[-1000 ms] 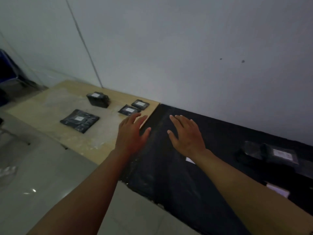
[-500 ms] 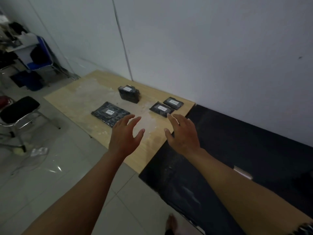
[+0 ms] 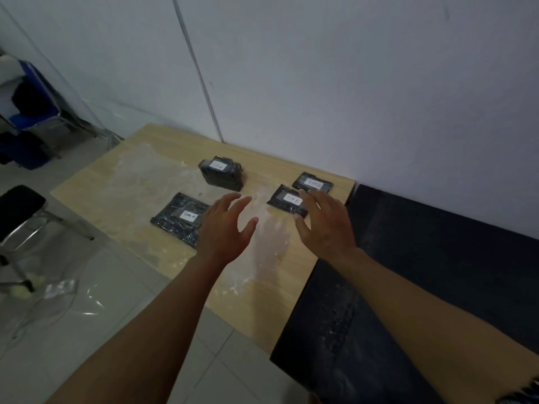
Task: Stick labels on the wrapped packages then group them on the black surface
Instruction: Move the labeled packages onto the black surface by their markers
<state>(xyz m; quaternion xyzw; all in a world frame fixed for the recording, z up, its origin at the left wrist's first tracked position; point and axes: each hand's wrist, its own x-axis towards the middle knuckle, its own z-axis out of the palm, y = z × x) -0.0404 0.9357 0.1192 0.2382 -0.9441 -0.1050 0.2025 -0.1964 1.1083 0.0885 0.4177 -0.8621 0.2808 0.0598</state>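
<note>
**Hands swung from the black surface to the labelled packages**

A second before, both of your hands hovered over the black surface [image 3: 437, 258]; by this moment your view and reach had turned left, and they were out over the wooden worktop [image 3: 122, 185] instead. Your left hand [image 3: 224, 231] hung above the bare wood between the large flat package [image 3: 178, 218] and the small ones, fingers spread and holding nothing. Your right hand [image 3: 323, 225] was just as empty and splayed, its fingertips [image 3: 310, 195] over the edge of the nearer small package [image 3: 284, 199].

All four wrapped packages lay on the worktop, each with a white label on top: the flat one nearest you, a thick block [image 3: 221, 173] behind it, and a second small package [image 3: 313, 182] near the wall, just beside the black surface.

The labelling here looked done, so this shift most likely opened the grouping step. None of these four had been lifted yet. The right hand seemed best placed for the two small ones, a short carry across to the black surface.
</note>
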